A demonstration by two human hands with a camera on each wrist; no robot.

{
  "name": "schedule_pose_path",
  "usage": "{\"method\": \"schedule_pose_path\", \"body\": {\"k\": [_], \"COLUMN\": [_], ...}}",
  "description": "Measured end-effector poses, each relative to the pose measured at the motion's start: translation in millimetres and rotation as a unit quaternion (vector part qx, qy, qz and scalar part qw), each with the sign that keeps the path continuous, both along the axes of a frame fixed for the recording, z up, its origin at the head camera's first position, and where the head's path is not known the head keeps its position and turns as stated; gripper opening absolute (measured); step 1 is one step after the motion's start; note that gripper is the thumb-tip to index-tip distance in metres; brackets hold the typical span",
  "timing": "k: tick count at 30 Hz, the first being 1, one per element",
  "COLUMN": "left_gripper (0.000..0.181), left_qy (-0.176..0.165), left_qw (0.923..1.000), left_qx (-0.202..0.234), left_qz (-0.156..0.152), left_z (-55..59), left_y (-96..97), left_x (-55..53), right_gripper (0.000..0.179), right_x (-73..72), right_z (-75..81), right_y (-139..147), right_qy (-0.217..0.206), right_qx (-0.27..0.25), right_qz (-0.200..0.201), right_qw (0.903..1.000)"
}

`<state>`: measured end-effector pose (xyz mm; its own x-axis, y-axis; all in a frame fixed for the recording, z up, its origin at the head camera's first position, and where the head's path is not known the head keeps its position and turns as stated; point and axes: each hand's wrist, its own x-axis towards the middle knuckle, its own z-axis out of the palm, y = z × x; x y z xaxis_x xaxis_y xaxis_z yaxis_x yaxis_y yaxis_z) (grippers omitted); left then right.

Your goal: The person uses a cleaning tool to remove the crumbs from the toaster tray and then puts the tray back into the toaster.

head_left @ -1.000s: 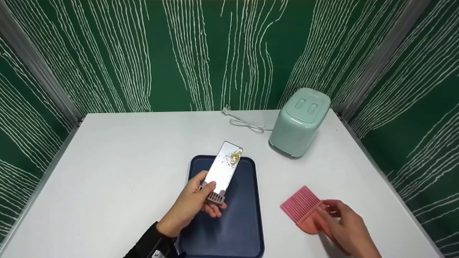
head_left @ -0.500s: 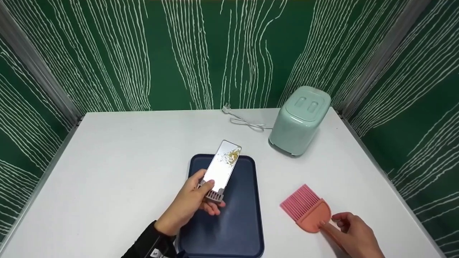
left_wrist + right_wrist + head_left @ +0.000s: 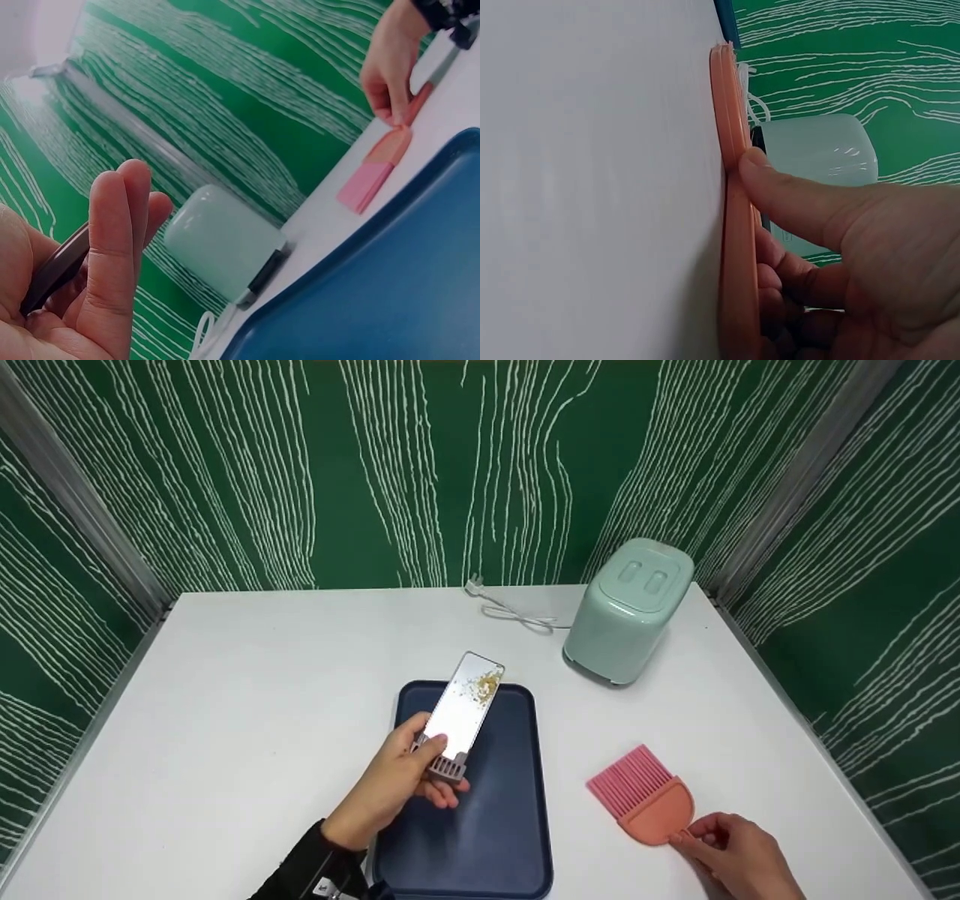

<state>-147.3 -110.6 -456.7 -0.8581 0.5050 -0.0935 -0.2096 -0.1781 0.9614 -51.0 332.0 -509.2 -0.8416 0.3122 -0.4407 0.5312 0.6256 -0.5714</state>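
Observation:
My left hand (image 3: 405,769) grips a narrow metal crumb tray (image 3: 459,709) by its grey slotted end, thumb on top. Golden crumbs (image 3: 486,687) lie at the tray's far end. It is held over a dark blue serving tray (image 3: 510,825). In the left wrist view only the crumb tray's dark edge (image 3: 64,262) shows behind the fingers. My right hand (image 3: 742,847) pinches an orange brush (image 3: 660,811) with pink bristles at the neck of its handle. In the right wrist view the thumb lies along the brush's handle (image 3: 739,247), close to the white table.
A mint green toaster (image 3: 622,615) stands at the back right of the white table (image 3: 262,697). Its white cord and plug (image 3: 517,617) lie to its left. Green walls (image 3: 375,472) with white lines close in the table at the back and sides.
My right hand has shifted from the brush's head down to the neck of its handle. The brush stays almost in place. The left hand and crumb tray have barely moved.

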Motion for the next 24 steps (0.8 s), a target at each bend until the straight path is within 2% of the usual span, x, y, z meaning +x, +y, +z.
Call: {"method": "schedule_pose_path", "body": {"k": [7, 15, 24], "left_gripper": [0.035, 0.031, 0.033], "left_qy": [0.002, -0.007, -0.008], "left_qw": [1.0, 0.9999, 0.9999], "left_qx": [-0.002, -0.011, -0.01], "left_qz": [-0.002, 0.0, -0.001], "left_z": [1.0, 1.2, 1.0], "left_y": [-1.2, -0.8, -1.2], "left_x": [0.3, -0.3, -0.9], "right_gripper": [0.065, 0.054, 0.052], "right_x": [0.5, -1.2, -0.1], "right_z": [0.5, 0.8, 4.2], "right_y": [-1.0, -1.5, 0.1], "right_qy": [0.0, -0.006, 0.01], "right_qx": [0.002, 0.015, 0.013], "right_qz": [0.005, 0.024, 0.015], "right_qw": [1.0, 0.9996, 0.9998]}}
